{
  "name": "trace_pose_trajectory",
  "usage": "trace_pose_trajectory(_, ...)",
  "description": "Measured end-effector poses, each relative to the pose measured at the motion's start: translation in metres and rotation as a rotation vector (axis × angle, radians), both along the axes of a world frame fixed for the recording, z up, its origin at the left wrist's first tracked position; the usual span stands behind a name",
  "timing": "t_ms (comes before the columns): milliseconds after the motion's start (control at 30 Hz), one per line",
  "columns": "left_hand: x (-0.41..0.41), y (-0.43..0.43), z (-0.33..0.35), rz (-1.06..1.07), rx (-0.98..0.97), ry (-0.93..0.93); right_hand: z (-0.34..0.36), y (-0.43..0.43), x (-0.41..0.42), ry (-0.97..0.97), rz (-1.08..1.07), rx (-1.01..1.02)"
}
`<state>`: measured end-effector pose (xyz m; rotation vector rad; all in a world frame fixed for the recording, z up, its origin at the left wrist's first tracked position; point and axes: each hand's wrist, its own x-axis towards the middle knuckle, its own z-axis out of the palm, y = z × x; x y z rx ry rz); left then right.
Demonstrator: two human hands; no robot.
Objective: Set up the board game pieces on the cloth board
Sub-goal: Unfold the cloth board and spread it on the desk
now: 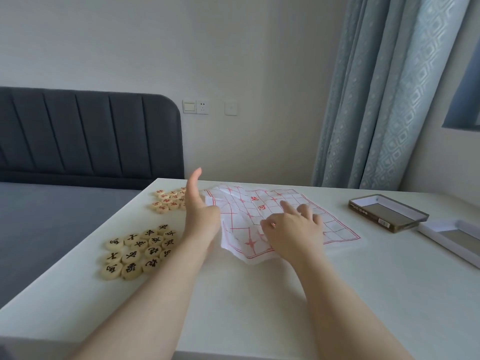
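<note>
A white cloth board [335, 226] with a red grid lies rumpled on the white table [246, 302], its left side folded and creased. My right hand [293, 227] rests flat on the cloth's middle, fingers spread. At the cloth's left edge my left hand [198, 206] stands raised on its side, fingers straight and pointing up, holding nothing. A cluster of round wooden pieces with black characters [136, 252] lies at the left front of the table. A second cluster with red characters [168, 200] lies further back, partly hidden behind my left hand.
A brown box half [387, 211] sits at the table's right, with a white box half [452, 237] beside it near the right edge. A grey bed [52, 216] adjoins the table's left edge. Blue curtains [389, 100] hang behind on the right.
</note>
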<state>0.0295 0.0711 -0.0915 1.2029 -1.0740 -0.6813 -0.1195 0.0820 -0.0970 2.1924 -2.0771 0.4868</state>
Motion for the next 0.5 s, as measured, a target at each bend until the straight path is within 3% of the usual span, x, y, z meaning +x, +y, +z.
trace_pose_trajectory(133,-0.008,0.003,-0.002,-0.021,-0.05,-0.256,-0.006,0.004,0.012,-0.024,0.122,0.184)
trace_pose_trajectory(233,-0.01,0.002,-0.009,-0.085,-0.039,-0.501,-0.003,-0.001,0.006,-0.254,0.068,0.276)
trace_pose_trajectory(300,-0.008,-0.002,-0.015,-0.07,0.018,-0.795,0.001,-0.005,-0.002,-0.377,0.011,0.247)
trace_pose_trajectory(367,-0.008,-0.003,-0.018,-0.103,0.128,-1.024,0.004,-0.006,-0.01,-0.336,-0.08,0.174)
trace_pose_trajectory(500,-0.013,0.001,-0.019,-0.255,0.284,-1.15,0.003,-0.001,-0.008,-0.116,-0.11,0.008)
